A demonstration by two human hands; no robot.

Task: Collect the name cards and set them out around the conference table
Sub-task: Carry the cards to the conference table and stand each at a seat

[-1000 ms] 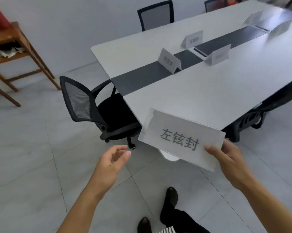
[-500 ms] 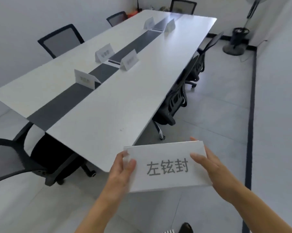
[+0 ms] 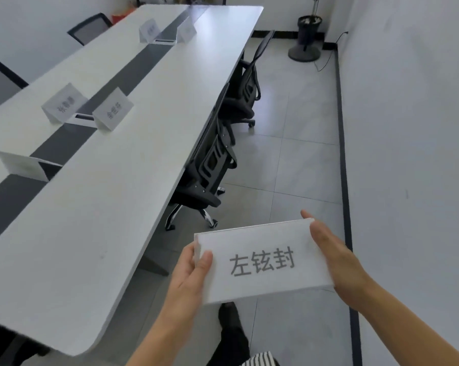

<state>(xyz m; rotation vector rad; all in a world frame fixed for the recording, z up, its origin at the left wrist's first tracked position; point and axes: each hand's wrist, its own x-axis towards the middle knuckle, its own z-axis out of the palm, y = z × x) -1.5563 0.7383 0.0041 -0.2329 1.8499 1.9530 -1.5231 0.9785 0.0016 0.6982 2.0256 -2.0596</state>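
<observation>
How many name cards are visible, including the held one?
6 name cards: one held in the left hand and right hand; five on the table by the dark strip: one nearest, two midway, two at the far end. Others may be offscreen.

The left hand point(image 3: 188, 276) has joined the right hand point(image 3: 336, 262) in holding the name card point(image 3: 262, 262).

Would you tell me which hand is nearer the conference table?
Left: the left hand holds the name card's end beside the conference table; the right hand holds the opposite end.
</observation>
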